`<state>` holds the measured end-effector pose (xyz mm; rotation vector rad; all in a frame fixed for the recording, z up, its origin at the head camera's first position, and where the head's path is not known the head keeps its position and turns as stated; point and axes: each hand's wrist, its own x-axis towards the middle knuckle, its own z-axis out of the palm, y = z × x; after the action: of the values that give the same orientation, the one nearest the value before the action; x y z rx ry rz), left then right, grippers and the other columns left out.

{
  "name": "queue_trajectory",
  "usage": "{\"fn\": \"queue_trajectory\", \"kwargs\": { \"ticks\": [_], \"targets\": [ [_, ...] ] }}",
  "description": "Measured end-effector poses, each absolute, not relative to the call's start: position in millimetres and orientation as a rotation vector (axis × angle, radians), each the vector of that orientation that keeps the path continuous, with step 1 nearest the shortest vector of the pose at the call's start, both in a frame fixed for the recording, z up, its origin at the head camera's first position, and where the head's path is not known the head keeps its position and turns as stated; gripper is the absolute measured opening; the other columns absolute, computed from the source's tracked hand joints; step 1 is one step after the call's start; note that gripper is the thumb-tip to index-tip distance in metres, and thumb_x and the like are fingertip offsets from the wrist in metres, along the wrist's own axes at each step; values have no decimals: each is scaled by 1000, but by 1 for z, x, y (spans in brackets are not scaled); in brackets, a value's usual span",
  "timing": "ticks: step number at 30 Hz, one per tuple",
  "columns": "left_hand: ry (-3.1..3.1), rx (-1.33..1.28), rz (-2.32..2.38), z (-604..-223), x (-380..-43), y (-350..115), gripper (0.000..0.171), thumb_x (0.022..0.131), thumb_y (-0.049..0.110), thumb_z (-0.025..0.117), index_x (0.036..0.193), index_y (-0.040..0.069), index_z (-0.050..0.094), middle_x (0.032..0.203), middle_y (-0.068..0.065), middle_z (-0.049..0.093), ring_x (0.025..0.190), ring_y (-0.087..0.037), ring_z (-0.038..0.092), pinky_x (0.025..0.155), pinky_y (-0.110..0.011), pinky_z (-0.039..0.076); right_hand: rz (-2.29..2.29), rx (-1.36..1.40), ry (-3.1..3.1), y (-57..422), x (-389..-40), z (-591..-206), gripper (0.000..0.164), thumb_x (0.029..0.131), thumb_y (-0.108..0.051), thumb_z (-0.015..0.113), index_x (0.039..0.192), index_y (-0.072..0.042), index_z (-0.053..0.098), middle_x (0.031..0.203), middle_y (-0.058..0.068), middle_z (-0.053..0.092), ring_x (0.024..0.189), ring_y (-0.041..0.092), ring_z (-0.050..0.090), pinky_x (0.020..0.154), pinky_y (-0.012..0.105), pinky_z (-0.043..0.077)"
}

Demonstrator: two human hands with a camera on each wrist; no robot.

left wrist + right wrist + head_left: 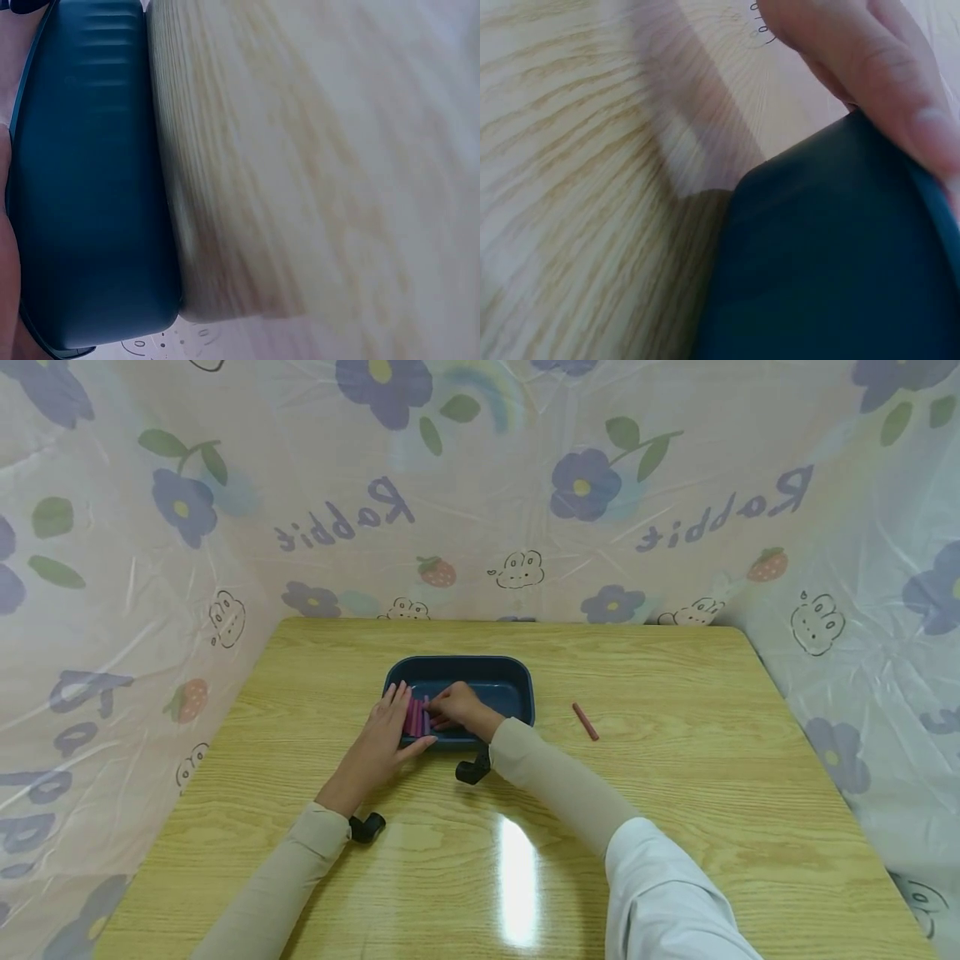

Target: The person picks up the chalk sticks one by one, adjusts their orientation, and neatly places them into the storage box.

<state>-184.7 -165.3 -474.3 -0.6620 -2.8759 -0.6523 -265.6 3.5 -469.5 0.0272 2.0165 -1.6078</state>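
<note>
A dark blue rectangular tray (pixel 498 668) stands on the table. In its left part several thin pink and purple sticks (pixel 415 718) lie side by side. My left hand (pixel 382 731) rests over the tray's left end, its fingers extended beside the sticks and its thumb along the front rim. Reaching in from the right, my right hand (pixel 461 706) has bent fingers at a purple stick (pixel 427 723), the rightmost of the row, and pinches it. The fingertips are partly hidden. Both wrist views show mostly the tray's outer wall (pixel 94 187), with the right thumb (pixel 900 97) over the rim.
A single reddish stick (pixel 585 722) lies on the wooden table (pixel 675 793) to the right of the tray. Black wrist-camera mounts (pixel 367 828) stick out by both cuffs. A printed curtain (pixel 465 527) encloses the table at the back and sides.
</note>
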Motion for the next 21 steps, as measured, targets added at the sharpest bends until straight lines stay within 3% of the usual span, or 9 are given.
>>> {"fn": "queue_trajectory", "kwargs": {
  "ticks": [11, 21],
  "targets": [
    [-2887, -671, -655, -475, -185, -165, 90, 88, 65, 40, 150, 11, 3, 154, -15, 8, 141, -26, 1, 110, -50, 12, -1614, 36, 2056, 4, -264, -471, 18, 89, -12, 63, 96, 4, 66, 79, 14, 68, 72, 24, 68, 63, 33, 56],
    [-2883, -661, -649, -478, -187, -165, 91, 88, 64, 41, 150, 11, 3, 154, -14, 6, 141, -23, 0, 111, -50, 12, -1611, 6, 2097, 1, -264, -475, 18, 89, -13, 64, 93, 5, 67, 77, 16, 68, 69, 24, 68, 61, 32, 56]
  ]
}}
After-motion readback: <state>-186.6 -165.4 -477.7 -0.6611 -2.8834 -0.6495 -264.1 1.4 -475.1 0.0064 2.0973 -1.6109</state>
